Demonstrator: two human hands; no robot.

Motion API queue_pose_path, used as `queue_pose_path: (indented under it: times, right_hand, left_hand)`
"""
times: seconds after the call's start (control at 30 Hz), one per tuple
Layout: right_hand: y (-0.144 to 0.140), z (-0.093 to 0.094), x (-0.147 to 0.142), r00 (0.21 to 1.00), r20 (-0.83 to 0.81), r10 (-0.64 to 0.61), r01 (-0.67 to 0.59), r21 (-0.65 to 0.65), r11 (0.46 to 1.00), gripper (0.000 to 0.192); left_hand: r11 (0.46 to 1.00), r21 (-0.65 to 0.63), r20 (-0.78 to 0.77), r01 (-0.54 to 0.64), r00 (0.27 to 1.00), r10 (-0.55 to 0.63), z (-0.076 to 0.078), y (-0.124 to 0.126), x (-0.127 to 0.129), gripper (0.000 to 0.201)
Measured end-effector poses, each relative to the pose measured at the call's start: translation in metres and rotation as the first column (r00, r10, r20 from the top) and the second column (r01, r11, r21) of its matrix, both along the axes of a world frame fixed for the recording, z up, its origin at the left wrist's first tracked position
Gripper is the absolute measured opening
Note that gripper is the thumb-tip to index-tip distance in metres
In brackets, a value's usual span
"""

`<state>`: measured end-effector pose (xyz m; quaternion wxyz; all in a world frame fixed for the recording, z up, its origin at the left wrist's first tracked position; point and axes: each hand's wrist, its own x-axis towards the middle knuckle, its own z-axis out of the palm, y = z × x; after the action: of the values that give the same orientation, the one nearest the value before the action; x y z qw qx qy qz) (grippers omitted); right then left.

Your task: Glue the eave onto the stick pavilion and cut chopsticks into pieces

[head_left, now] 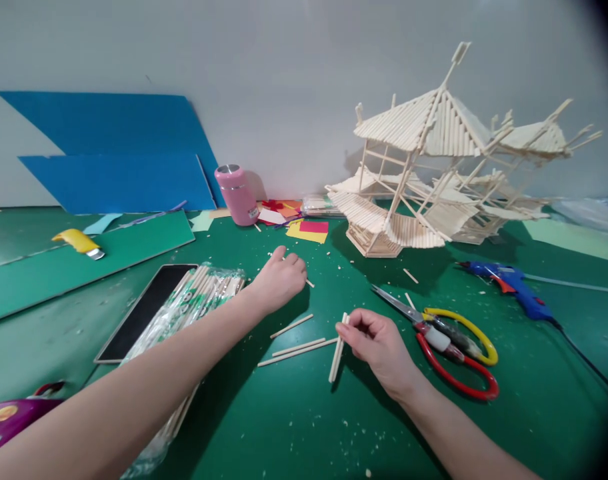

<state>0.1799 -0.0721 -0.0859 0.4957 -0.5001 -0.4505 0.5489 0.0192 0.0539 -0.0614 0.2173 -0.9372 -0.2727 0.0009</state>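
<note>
Right hand point(379, 343) pinches a bundle of sticks point(338, 350) upright-tilted on the green counter point(294, 427). Left hand point(280, 280), farther left, closes on a short stick point(309, 283). Scissors point(444, 340) lie just right.

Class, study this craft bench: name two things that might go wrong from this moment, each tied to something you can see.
1. The scissors lie with blades apart beside the right hand, which pinches thin sticks; a careless sweep might meet the points.
2. The glue gun lies on the green mat with its cord trailing off; a snag could drag it toward the stick model.
</note>
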Motion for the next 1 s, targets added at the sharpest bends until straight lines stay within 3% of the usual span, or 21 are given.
queue_pose_path:
  times: [0.17, 0.37, 0.43, 0.57, 0.7, 0.8, 1.0]
  right_hand:
    - [-0.001, -0.001, 0.0, 1.0, 0.005, 0.011, -0.011, -0.004, 1.0, 0.027]
    - [-0.002, -0.002, 0.002, 1.0, -0.004, 0.016, -0.016, -0.01, 1.0, 0.026]
    - [-0.002, -0.002, 0.002, 1.0, -0.004, 0.009, -0.009, -0.008, 1.0, 0.027]
    - [-0.003, -0.003, 0.002, 1.0, 0.005, 0.006, -0.006, -0.01, 1.0, 0.027]
    - [-0.003, -0.003, 0.001, 1.0, 0.002, 0.017, -0.017, -0.017, 1.0, 0.028]
    - [-0.003, -0.003, 0.0, 1.0, 0.016, 0.017, -0.017, -0.014, 1.0, 0.028]
    - [-0.004, -0.002, -0.001, 0.998, 0.056, 0.029, -0.028, -0.027, 0.999, 0.029]
  left_hand:
    - [0.989, -0.08, -0.002, -0.124, 0.992, 0.124, 0.017, -0.013, -0.027, 0.015]
    - [0.947, -0.21, -0.014, -0.243, 0.969, 0.245, 0.018, -0.041, -0.052, 0.023]
    - [0.92, -0.248, -0.021, -0.304, 0.951, 0.309, 0.02, -0.047, -0.061, 0.022]
    - [0.807, -0.339, 0.013, -0.484, 0.855, 0.518, 0.027, -0.047, -0.087, 0.024]
    - [0.775, -0.331, 0.02, -0.538, 0.818, 0.575, 0.032, -0.042, -0.11, 0.024]
    - [0.776, -0.304, -0.021, -0.552, 0.818, 0.574, 0.031, -0.039, -0.11, 0.026]
    - [0.776, -0.21, -0.01, -0.594, 0.795, 0.606, 0.024, -0.03, -0.084, 0.032]
